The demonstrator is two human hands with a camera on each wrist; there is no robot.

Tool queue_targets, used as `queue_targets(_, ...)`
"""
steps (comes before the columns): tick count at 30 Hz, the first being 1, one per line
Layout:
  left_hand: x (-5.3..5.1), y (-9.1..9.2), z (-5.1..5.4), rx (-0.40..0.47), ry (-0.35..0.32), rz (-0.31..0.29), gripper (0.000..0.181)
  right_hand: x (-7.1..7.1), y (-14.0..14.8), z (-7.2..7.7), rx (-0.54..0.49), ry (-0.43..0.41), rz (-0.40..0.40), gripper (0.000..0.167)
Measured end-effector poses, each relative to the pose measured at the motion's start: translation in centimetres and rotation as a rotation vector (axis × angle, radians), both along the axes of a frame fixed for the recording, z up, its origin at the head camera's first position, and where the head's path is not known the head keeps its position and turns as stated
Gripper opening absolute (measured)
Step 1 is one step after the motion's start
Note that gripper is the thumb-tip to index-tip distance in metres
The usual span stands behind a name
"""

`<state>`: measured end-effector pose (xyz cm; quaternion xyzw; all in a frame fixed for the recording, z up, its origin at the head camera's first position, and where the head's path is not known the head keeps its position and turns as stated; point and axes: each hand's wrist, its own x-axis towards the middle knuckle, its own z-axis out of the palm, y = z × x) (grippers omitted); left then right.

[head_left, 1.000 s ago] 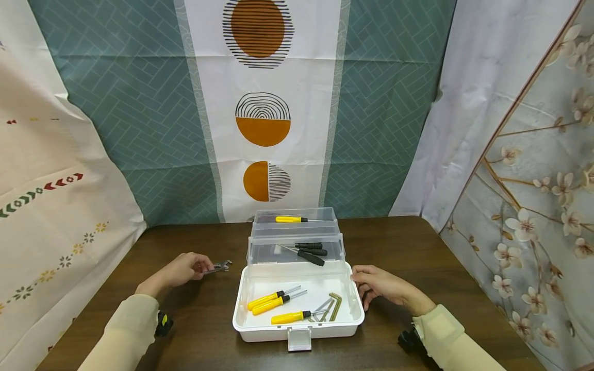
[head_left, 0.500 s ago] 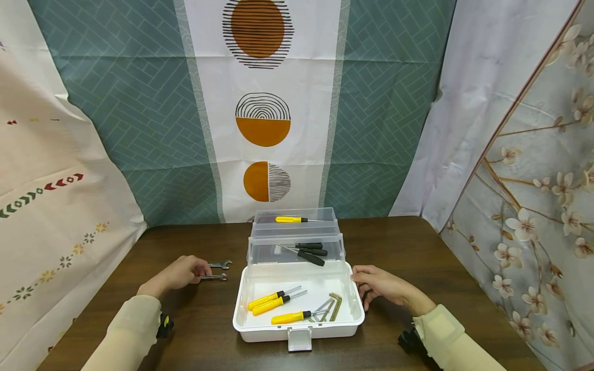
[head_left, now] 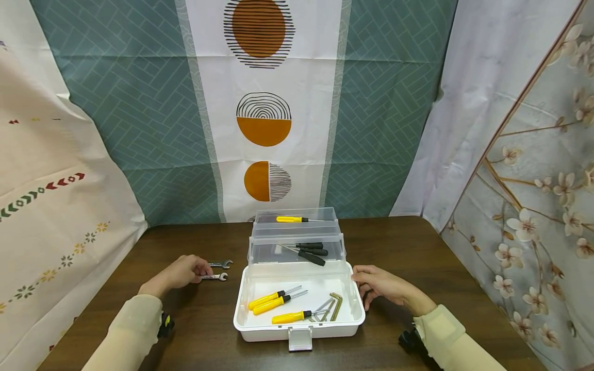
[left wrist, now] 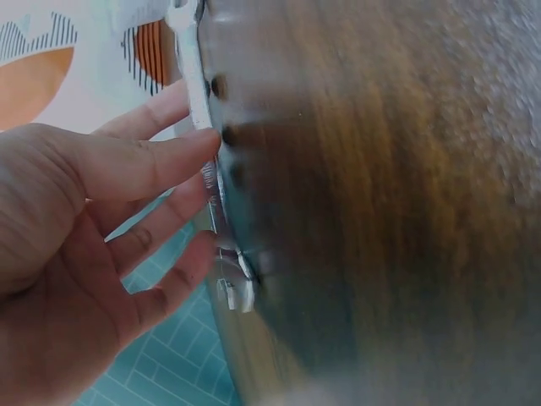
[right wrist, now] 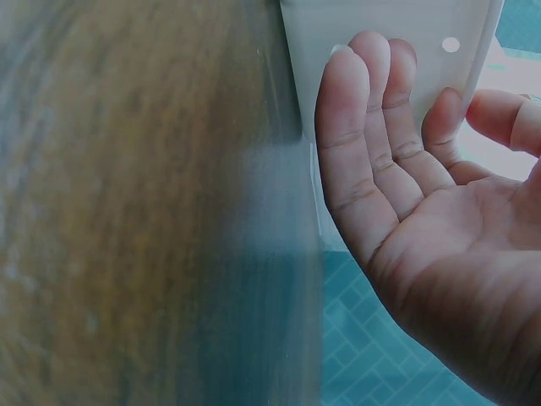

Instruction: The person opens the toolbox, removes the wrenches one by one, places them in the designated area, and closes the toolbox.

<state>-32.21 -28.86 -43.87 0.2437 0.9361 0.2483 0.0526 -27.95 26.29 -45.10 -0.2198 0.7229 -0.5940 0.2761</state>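
My left hand (head_left: 183, 271) is over the table left of the white toolbox (head_left: 264, 335), pinching a metal wrench (head_left: 215, 276) between thumb and fingers. Just behind it, a second wrench (head_left: 221, 265) sticks out past the hand, its near end hidden. In the left wrist view the held wrench (left wrist: 193, 80) runs along the fingertips beside the thumb. At the box's right wall, my right hand (head_left: 382, 286) grips the rim with thumb and index finger. The right wrist view shows that hand (right wrist: 423, 203), its other fingers lying along the outer wall.
Yellow-handled screwdrivers (head_left: 271, 305) and several hex keys (head_left: 336, 306) lie in the box. Its clear tiered trays (head_left: 260, 250) are folded up behind, holding black screwdrivers (head_left: 311, 256) and one yellow screwdriver (head_left: 290, 219). Patterned cloth (head_left: 153, 129) hangs behind the dark wooden table (head_left: 199, 330).
The two wrenches, bunched together a second ago, now show apart, one behind the other. My left hand has shifted slightly. The right hand and the toolbox have stayed put.
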Motion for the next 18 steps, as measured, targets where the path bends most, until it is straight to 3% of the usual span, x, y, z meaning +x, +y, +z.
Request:
queue_targets(11,-0.2,1.4,0.9,0.029,0.021,0.01,0.033,0.0,-0.1,0.1,0.011,-0.002,-0.005,0.022)
queue_targets(14,-0.5,2.2,0.9,0.067,0.026,-0.008,0.03,0.0,-0.1,0.0,0.011,0.0,-0.005,0.022)
queue_targets(18,-1.2,3.6,0.6,0.115,0.045,0.017,0.023,0.0,0.0,0.1,0.009,0.0,0.0,0.023)
